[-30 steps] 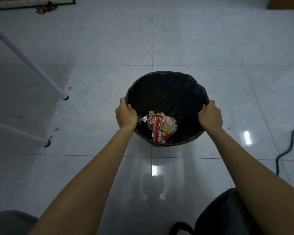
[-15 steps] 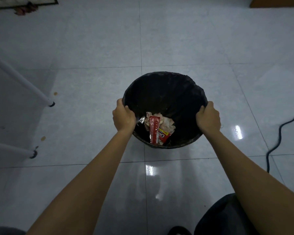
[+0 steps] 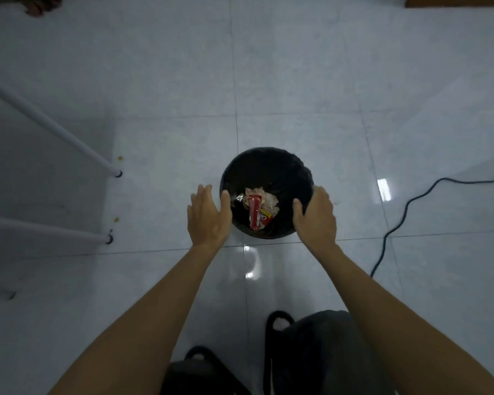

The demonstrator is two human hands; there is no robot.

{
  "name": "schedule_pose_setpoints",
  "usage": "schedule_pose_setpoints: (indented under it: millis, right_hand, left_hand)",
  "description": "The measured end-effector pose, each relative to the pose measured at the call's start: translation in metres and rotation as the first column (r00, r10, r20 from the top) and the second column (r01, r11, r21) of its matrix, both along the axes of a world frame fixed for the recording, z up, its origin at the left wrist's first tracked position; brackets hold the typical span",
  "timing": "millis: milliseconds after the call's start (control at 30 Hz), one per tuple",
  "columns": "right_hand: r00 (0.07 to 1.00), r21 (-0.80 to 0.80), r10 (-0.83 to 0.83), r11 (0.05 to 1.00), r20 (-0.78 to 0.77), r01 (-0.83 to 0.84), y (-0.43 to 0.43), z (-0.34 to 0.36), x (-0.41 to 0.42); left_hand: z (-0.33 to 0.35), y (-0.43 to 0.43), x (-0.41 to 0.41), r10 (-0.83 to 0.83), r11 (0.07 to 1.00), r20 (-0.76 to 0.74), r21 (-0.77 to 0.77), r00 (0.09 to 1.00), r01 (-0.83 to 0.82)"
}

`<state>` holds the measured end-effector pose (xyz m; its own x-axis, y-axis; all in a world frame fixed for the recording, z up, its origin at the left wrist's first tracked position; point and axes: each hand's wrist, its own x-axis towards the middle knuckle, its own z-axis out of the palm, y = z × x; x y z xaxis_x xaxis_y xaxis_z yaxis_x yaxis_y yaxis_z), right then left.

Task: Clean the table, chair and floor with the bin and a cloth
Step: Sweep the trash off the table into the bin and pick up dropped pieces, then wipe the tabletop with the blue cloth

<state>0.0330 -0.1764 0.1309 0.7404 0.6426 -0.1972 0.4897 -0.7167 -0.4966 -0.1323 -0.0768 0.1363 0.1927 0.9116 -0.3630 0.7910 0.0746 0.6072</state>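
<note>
A round black bin with a dark liner stands on the white tiled floor in the middle of the view. Inside it lie a red wrapper and crumpled paper. My left hand hovers just left of the bin's rim, fingers straight and spread, holding nothing. On the other side, my right hand is held beside the rim with relaxed fingers, also holding nothing. No cloth is in view.
Two white table legs slant in from the left, with small orange spots on the floor near their feet. A black cable snakes across the tiles at the right. My feet in dark slippers are at the bottom.
Both hands have let go of the bin's rim and opened. The bin now stands on the floor and looks smaller and farther away as my head has risen.
</note>
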Motion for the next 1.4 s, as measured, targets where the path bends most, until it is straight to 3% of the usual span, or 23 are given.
schedule_pose_setpoints:
  millis: [200,333,500,700,867,1067,1233,1400]
  right_hand:
    - [0.971,-0.263,0.238,0.938,0.014,-0.227,-0.011,0.165,-0.042]
    - [0.914,-0.302,0.403,0.878,0.047,-0.372,-0.024,0.257,-0.060]
    - [0.801,-0.273,0.594,0.785,0.077,-0.556,-0.023,0.323,-0.073]
    - [0.665,-0.244,0.738,0.670,0.117,-0.701,0.007,0.346,-0.094]
    - [0.564,-0.230,0.821,0.567,0.087,-0.791,0.047,0.351,-0.127]
    - [0.469,-0.163,0.880,0.474,0.067,-0.865,0.125,0.356,-0.189]
    - [0.407,-0.146,0.909,0.417,0.089,-0.897,0.190,0.361,-0.233]
    - [0.390,-0.158,0.915,0.403,0.106,-0.901,0.248,0.363,-0.271]
  left_hand:
    - [0.164,-0.031,-0.041,-0.003,0.998,-0.089,-0.057,0.996,-0.002]
    - [0.252,-0.050,-0.067,0.048,0.998,-0.130,-0.022,0.990,-0.052]
    - [0.308,-0.062,-0.094,0.202,0.979,-0.122,0.031,0.972,-0.200]
    - [0.327,-0.067,-0.140,0.431,0.896,-0.022,0.129,0.902,-0.425]
    - [0.331,-0.068,-0.193,0.664,0.740,0.030,0.121,0.748,-0.662]
    - [0.332,-0.037,-0.261,0.860,0.492,0.122,0.058,0.495,-0.869]
    - [0.334,0.009,-0.312,0.941,0.291,0.199,-0.070,0.273,-0.954]
    - [0.330,0.050,-0.349,0.963,0.161,0.254,-0.257,0.094,-0.953]
